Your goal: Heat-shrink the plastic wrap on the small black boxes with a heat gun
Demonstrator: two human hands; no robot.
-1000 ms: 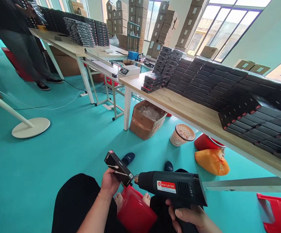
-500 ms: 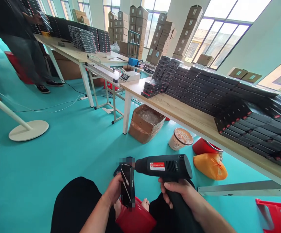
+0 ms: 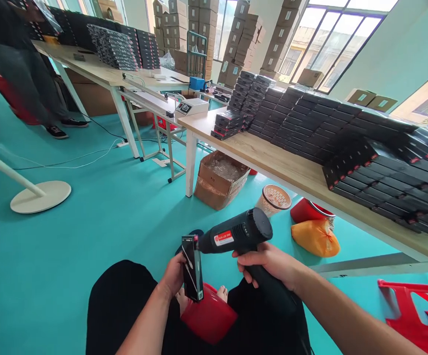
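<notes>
My left hand (image 3: 174, 272) grips a slim black box (image 3: 192, 276) by its left side, holding it upright with a cable picture on its front. In my right hand (image 3: 264, 261) is a black heat gun (image 3: 236, 231) with a red and white label, my fingers wrapped round its handle. The gun's nozzle points left and is right at the upper right edge of the box; whether they touch I cannot tell. Below the box, between my legs, stands a red bucket-like container (image 3: 210, 318).
Rows of black boxes (image 3: 310, 128) are stacked on the wooden table (image 3: 266, 148) at right. Beneath it are a carton (image 3: 214, 187), a waste basket (image 3: 275, 198) and an orange bag (image 3: 315, 239). A red stool (image 3: 402, 305) lies lower right. Another person (image 3: 17, 74) stands far left.
The heat gun has tilted, its rear end rising and its nozzle coming lower along the box's right edge. The box has turned slightly, showing more of its side. My view has shifted a little.
</notes>
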